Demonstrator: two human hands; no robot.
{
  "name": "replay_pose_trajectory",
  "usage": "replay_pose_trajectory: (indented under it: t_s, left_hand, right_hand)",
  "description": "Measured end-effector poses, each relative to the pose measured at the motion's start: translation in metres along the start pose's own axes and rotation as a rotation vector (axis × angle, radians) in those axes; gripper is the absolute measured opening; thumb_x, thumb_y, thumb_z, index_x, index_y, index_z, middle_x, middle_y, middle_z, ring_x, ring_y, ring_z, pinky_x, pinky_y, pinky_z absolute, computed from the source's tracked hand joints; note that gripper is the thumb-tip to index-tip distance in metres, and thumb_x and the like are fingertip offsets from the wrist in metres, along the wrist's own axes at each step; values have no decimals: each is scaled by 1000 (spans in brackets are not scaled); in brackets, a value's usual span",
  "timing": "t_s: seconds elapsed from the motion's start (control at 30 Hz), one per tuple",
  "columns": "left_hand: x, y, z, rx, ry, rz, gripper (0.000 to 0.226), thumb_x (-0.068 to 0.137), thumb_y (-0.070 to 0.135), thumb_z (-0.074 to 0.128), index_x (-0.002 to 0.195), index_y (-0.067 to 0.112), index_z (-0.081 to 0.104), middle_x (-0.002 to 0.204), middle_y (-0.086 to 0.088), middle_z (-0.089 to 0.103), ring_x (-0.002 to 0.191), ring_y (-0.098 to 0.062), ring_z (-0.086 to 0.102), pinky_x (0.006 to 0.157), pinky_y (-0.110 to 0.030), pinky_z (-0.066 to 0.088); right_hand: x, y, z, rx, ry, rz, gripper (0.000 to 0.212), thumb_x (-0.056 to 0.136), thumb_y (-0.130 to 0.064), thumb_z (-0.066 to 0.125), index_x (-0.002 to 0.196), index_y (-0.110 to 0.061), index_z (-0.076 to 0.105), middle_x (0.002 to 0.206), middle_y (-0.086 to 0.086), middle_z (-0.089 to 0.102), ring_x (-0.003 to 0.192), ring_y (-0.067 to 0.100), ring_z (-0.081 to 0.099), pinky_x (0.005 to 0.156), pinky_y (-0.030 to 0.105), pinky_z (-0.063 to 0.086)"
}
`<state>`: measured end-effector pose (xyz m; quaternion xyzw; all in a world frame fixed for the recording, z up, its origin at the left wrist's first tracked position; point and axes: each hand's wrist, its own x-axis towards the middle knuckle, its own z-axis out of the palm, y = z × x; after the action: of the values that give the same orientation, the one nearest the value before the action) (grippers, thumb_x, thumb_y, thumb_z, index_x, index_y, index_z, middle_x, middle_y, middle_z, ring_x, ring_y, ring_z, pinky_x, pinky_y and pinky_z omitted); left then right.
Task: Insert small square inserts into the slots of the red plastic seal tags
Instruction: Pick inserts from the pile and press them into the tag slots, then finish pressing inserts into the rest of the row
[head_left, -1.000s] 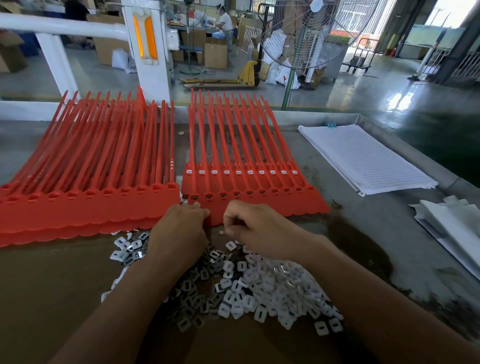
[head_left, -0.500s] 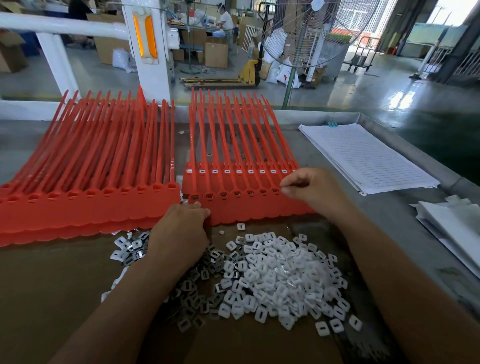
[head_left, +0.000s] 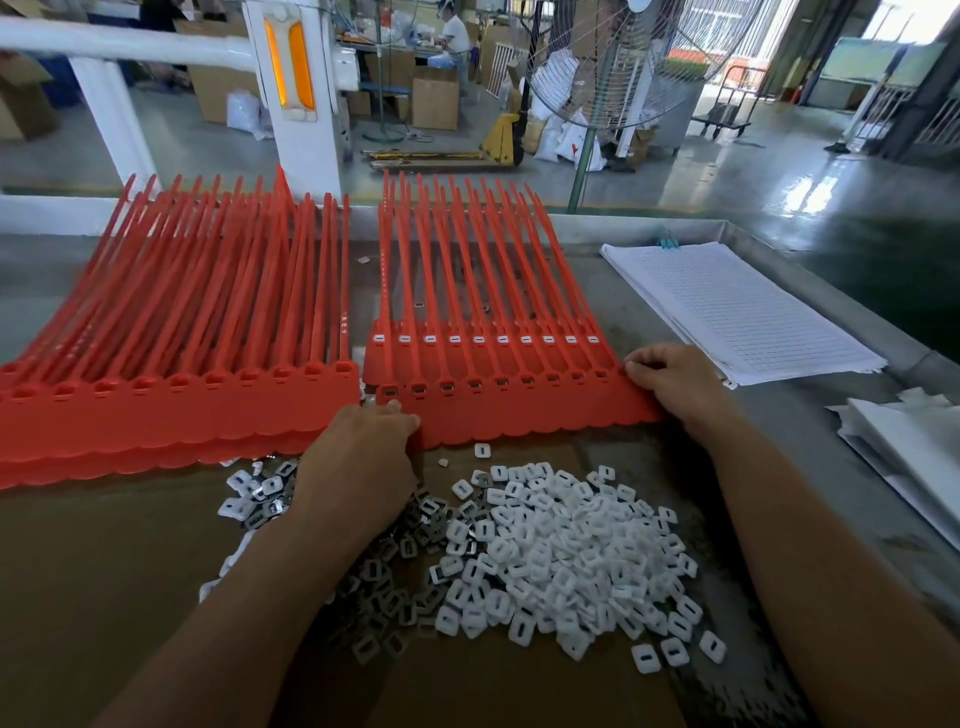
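A strip of red seal tags (head_left: 519, 415) is laid flat, tails pointed away, with white square inserts (head_left: 478, 339) seated in its far slots. A stack of red tags (head_left: 171, 410) is set just left. A heap of loose inserts (head_left: 566, 551) is piled in front.

On the grey metal counter (head_left: 810, 410) we see a stack of lined white paper sheets (head_left: 737, 306), near loose white folded sheets (head_left: 914, 441); beyond stand a round wire-guarded fan (head_left: 639, 62) and a yellow pallet jack (head_left: 498, 140).
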<state>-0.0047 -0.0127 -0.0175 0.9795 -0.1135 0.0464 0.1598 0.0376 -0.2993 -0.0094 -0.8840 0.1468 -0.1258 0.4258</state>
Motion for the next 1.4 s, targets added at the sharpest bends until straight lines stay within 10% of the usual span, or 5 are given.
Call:
replay_pose_trajectory:
  t_s: [0.67, 1.4]
  left_hand:
    - [0, 0, 0, 22, 4, 36, 49, 86, 4, 41, 133, 19, 45, 143, -2, 38, 130, -18, 36, 107, -30, 31]
    - [1, 3, -2, 21, -22, 6, 50, 87, 4, 40, 134, 21, 43, 145, -1, 36, 132, -18, 33, 108, -32, 30]
  right_hand:
    - [13, 0, 5, -55, 3, 75, 14, 76, -1, 64, 79, -13, 60, 68, -3, 54, 61, 8, 47, 51, 19, 33]
    - [1, 1, -7, 85, -56, 84, 15, 87, -3, 56, 93, -11, 68, 76, -3, 62, 63, 6, 51, 48, 4, 39]
